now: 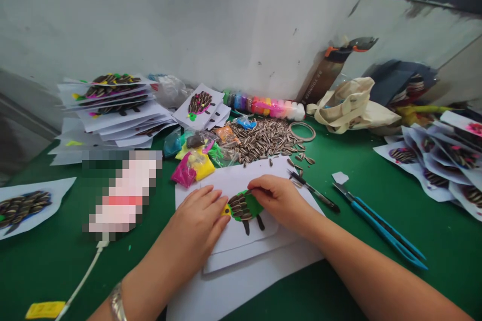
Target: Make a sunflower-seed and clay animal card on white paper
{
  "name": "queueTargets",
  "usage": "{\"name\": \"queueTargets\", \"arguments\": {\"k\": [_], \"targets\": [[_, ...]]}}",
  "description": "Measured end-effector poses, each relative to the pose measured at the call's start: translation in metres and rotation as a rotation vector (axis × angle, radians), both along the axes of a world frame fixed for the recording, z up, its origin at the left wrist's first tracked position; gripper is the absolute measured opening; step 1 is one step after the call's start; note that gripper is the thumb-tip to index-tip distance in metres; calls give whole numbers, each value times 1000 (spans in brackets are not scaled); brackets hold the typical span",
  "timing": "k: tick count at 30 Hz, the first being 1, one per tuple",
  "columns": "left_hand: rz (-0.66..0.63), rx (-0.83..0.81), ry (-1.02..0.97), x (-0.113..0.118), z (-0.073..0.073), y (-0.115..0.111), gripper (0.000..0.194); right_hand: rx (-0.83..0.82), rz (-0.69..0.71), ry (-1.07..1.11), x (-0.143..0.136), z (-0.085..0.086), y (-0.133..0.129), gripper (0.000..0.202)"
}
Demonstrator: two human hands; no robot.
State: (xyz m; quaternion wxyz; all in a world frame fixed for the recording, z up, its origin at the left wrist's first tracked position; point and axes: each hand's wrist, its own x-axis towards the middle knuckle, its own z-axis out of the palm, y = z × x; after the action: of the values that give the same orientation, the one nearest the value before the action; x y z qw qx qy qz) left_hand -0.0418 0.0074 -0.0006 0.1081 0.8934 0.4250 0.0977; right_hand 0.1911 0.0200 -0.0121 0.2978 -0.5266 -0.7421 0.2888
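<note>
White paper (241, 243) lies in the middle of the green table, with more sheets under it. On it is a green clay shape (253, 205) with a yellow head, dark legs and sunflower seeds (238, 206) covering its left part. My left hand (199, 215) rests spread on the paper, its fingertips beside the yellow head (226, 209). At the shape's upper right, my right hand (276, 198) is pinched, its thumb and forefinger closed on a small dark thing that looks like a seed.
Loose seeds (265, 138) are heaped behind the paper, near bags of coloured clay (194, 165). Blue tweezers (387, 230) and a black pen (316, 190) lie right. Paper stacks (124, 123) stand at the left; others at the far right. A blurred object with a cable (86, 278) lies left.
</note>
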Motion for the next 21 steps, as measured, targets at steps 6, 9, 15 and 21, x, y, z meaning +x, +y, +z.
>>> {"name": "queueTargets", "arguments": {"k": [6,9,15,21], "targets": [[5,-54,60,0,2,2,49,45,-9,7,1,-4,0,19],[39,-91,79,0,1,2,57,59,-37,62,1,-7,0,21],[50,-135,97,-1,-2,3,59,130,-45,50,-1,-6,-1,21],[61,-126,112,0,-2,3,59,190,-40,-28,-2,-3,-1,19]]}}
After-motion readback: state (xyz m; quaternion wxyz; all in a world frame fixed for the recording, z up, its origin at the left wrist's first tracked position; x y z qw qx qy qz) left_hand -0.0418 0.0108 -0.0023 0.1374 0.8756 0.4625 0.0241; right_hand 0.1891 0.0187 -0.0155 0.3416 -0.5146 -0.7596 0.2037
